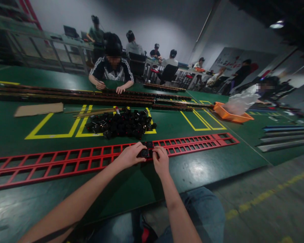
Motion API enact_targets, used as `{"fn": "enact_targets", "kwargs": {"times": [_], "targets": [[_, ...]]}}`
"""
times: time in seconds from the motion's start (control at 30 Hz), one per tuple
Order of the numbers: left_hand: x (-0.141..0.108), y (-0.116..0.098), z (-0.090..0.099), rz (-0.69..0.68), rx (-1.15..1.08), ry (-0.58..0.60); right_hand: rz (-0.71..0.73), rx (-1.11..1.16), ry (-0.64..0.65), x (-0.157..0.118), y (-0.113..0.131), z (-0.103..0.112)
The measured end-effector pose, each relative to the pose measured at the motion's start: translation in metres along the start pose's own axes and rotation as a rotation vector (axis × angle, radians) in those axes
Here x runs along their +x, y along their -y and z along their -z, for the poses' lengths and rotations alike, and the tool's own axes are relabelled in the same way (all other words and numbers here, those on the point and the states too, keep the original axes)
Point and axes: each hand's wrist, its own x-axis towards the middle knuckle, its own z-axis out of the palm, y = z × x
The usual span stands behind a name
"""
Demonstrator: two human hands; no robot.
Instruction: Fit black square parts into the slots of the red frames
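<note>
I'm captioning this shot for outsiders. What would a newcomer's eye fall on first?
Probably the long red frame, a lattice of open cells running across the green table. Partway along it, the left hand and right hand are at small black pieces; just beyond lies a heap of black parts. Farther off to the right, an orange bin with clear plastic stands out.

The red frame (91,157) runs past the left edge; its end there is cut off. The left-hand grip (132,154) partly covers the near black block (145,153). Individual parts in the black pile (121,123) are indistinguishable. Lettering (225,61) on the wall panel (234,55) is blurred.
</note>
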Motion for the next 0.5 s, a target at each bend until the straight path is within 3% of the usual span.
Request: {"fn": "enact_targets", "kwargs": {"times": [0.5], "targets": [[0.0033,-0.0087,0.0023,0.085,0.089,0.05,0.011,-0.014,0.006,0.0002,-0.0026,-0.0014]]}}
